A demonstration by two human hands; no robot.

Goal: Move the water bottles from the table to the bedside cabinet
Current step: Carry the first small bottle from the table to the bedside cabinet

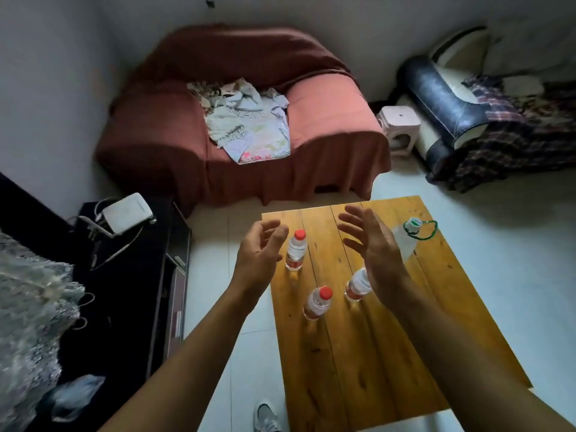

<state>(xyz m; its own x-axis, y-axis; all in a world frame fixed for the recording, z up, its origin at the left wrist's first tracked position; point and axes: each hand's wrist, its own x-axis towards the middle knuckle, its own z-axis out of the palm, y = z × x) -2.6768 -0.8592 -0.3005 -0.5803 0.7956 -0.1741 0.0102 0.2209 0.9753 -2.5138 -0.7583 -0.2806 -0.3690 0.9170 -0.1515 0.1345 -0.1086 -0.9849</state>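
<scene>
- Both arms reach out over a wooden worktop [405, 338] made of long planks, palms turned toward each other
- The left hand [258, 254] holds nothing; its fingers are apart and loosely curved, and it hangs at the worktop's left edge
- Just beside that hand stands a small clear bottle [296, 251] with a red cap, upright near the far left of the worktop (whether the fingers touch it cannot be told)
- The right hand [371, 247] is also empty, its fingers spread and slightly bent above the middle of the worktop
- A second small bottle [358, 285] stands upright under the right hand, which hides its top
- A third small bottle [316, 304], also with a red cap, stands nearer the person, between the two forearms
- A larger clear bottle [405, 241] with a green and white cap and a green loop stands at the far right, partly behind the right hand
- To the left, well apart from the worktop across pale floor tiles, is a dark cabinet [131, 291] with a white box [127, 213] and cables on top
- A sofa [327, 120] under a reddish cover stands beyond the worktop, with pale clothes [249, 123] heaped on its seat
- A pink stool [397, 126] stands just to the right of the sofa
- A grey shoe [266, 416] shows at the lower edge
</scene>
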